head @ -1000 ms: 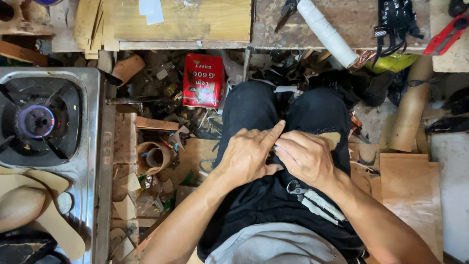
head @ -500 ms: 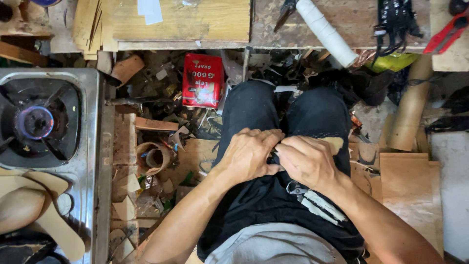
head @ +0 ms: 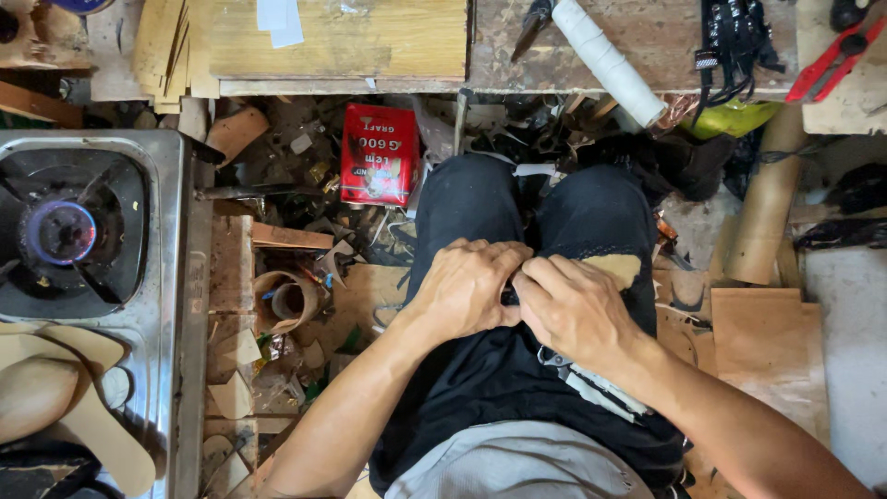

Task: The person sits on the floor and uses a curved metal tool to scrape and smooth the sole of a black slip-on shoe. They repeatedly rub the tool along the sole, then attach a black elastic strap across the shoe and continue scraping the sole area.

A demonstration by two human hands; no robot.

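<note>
We see a sharp, evenly lit picture under soft, daylight-like light. Our left hand (head: 471, 288) and right hand (head: 573, 310) are crisp, with only faint shadow beneath the fingers. Far left of the fingers, the stove burner (head: 60, 233) glows blue. Debris beyond the fingertips lies dimmer. Frame edges bend slightly outward.
</note>
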